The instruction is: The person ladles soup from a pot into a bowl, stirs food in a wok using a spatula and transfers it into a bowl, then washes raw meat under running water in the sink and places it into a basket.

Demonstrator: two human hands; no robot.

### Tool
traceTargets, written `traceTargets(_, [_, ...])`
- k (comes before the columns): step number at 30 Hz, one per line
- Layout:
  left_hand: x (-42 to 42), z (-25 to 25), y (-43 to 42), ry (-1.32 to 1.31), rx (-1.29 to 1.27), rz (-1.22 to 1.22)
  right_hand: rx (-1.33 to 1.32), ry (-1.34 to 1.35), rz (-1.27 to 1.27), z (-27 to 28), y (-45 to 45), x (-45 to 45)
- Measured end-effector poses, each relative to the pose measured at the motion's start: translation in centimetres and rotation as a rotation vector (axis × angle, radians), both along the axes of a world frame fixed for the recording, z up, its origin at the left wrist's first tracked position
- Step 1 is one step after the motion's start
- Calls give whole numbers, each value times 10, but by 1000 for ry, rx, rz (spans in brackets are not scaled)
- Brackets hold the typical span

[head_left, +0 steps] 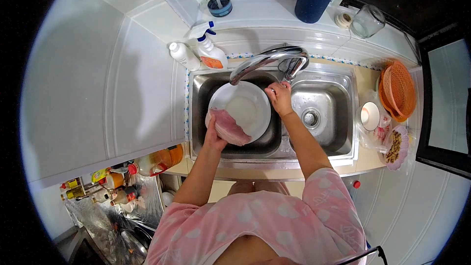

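My left hand (214,135) grips a slab of raw pink meat (230,126) by its left end. The meat is tilted over the near side of a large white bowl (260,110), which sits in the left sink basin (198,132). My right hand (279,98) is closed at the base of the chrome faucet (262,59), its fingers on the lever there, which they largely cover. The spout ends above the bowl's far rim. No water stream can be made out.
The right basin (338,105) has a drain strainer (310,118). A spray bottle (212,51) and white bottle (184,56) stand behind left. Orange baskets (398,91), a white cup (369,116) and a dish of brown pieces (396,147) are on the right counter. An oil jug (157,162) stands left.
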State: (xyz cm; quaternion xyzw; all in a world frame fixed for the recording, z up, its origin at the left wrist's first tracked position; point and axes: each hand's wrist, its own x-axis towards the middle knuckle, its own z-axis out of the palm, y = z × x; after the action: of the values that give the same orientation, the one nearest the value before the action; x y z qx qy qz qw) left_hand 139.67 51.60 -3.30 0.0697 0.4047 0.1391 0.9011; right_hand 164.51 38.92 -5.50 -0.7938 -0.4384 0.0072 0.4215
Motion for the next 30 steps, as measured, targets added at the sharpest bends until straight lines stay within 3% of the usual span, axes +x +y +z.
traceTargets(8, [0,7,-5,20,-19,30,25,28,16,1,-1,1])
traceTargets(13, [-1,-2,-2,-85,3,9,176,158,64,64,13,-11])
traceTargets(17, [10,-3,-3,-127,45,-35,365,685,160,101,42,-40])
traceTargets(18, [13,-1,-2,-108,64,-51,335,675,302,114,47,-39])
traceTargets(23, [37,-14,2,-183,21,-79,338,904,441,152,35,-54])
traceTargets(24, [41,19,-9,-191,301,-126,329,930,435,154,28,-56])
traceTargets(27, [57,-4,-4,-395,70,-139,306,1034,394,153,4,-64])
traceTargets(28, [62,-13,-1,-610,56,-204,296,1058,383,150,-4,-65])
traceTargets(30, [70,-19,-7,-557,60,-158,278,1122,355,152,-13,-71])
